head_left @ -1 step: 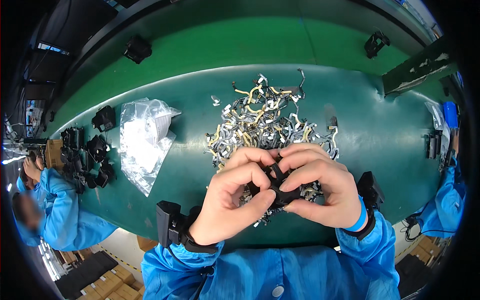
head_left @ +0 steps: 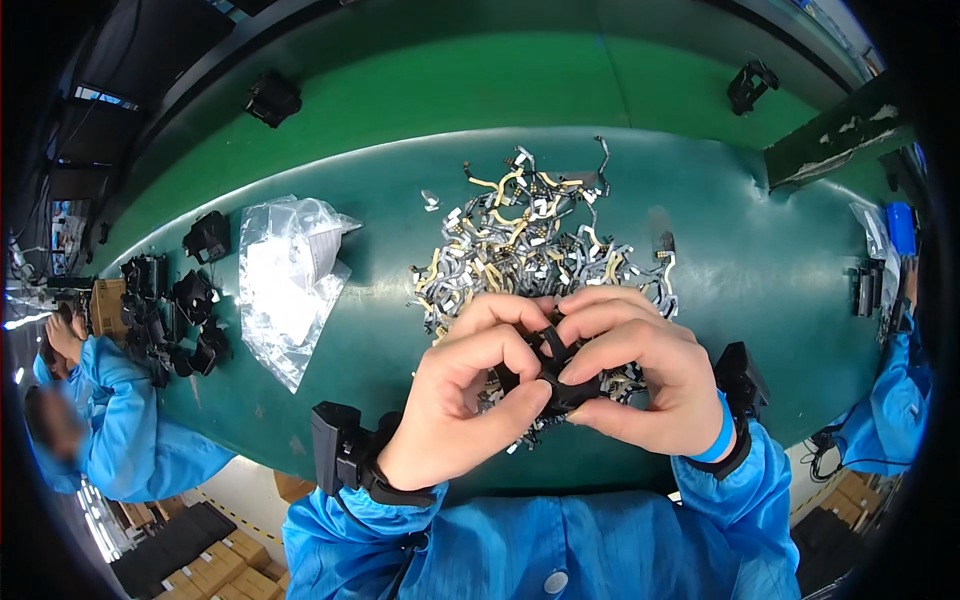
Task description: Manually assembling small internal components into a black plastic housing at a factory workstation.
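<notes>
Both hands are curled round a black plastic part (head_left: 556,368) with a strap-like bar on top; much of it is hidden by fingers. My left hand (head_left: 465,400) grips its left side, thumb and fingertips pressed in. From the other side my right hand (head_left: 655,375), with a blue band at the wrist, pinches it between thumb and fingers. Just beyond and partly beneath the hands spreads a heap of short cable pieces (head_left: 530,250), grey, black and yellow with white connectors.
A clear plastic bag (head_left: 290,285) lies left of the heap on the green table (head_left: 740,250). Farther left sit several black plastic parts (head_left: 195,295), near a co-worker's blue sleeve (head_left: 150,430). Two black parts, one at far left (head_left: 273,98), one at far right (head_left: 752,88), stand beyond the table.
</notes>
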The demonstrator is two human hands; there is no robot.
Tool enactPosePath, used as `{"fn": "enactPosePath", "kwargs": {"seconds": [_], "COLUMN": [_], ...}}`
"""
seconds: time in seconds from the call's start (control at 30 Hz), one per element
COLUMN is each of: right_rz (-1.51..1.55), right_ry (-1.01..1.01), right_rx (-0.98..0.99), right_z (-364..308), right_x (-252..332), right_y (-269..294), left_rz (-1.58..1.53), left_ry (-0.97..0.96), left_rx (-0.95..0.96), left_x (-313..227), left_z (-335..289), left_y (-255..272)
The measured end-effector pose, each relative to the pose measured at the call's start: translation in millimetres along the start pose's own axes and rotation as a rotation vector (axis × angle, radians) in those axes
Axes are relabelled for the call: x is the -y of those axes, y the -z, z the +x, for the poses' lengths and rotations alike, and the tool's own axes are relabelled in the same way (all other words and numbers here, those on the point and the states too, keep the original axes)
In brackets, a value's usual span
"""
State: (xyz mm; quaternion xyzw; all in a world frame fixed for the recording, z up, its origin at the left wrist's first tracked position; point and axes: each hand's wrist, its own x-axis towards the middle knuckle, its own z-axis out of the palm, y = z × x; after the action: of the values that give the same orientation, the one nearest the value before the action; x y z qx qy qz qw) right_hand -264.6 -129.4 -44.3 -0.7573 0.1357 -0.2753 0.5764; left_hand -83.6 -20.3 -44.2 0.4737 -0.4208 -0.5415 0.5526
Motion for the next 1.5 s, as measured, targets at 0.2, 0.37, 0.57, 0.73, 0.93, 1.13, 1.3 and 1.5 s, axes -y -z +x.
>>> {"fn": "enactPosePath", "kwargs": {"seconds": [0.2,0.37,0.57,0.73,0.93,1.13,1.3,1.5], "right_rz": [-0.066,-0.140,-0.115,-0.156,-0.182,-0.211,-0.196,-0.209], "right_ry": [-0.002,-0.011,-0.044,-0.012,-0.019,-0.048,-0.064,-0.045], "right_rx": [0.004,0.060,0.080,0.100,0.119,0.074,0.011,-0.009], "right_z": [-1.3,-1.1,-0.4,-0.5,0.9,-0.5,-0.8,-0.4], "right_x": [2.5,7.9,9.1,9.9,13.4,12.6,11.3,12.9], "right_y": [3.5,7.3,9.8,12.0,12.7,10.2,9.4,7.5], "left_rz": [0.225,0.367,0.348,0.401,0.504,0.945,0.995,0.823], "left_ry": [-0.084,-0.154,-0.093,-0.097,-0.147,-0.364,-0.457,-0.383], "left_rx": [-0.023,0.047,0.128,0.129,0.063,-0.184,-0.376,-0.271], "left_x": [-4.4,-7.3,-9.8,-10.3,-13.6,-22.4,-19.8,-18.4], "left_z": [1.3,1.7,2.1,3.5,3.9,-3.0,-5.4,-2.6], "left_y": [4.2,8.8,13.3,14.1,13.6,4.0,-2.9,4.0]}}
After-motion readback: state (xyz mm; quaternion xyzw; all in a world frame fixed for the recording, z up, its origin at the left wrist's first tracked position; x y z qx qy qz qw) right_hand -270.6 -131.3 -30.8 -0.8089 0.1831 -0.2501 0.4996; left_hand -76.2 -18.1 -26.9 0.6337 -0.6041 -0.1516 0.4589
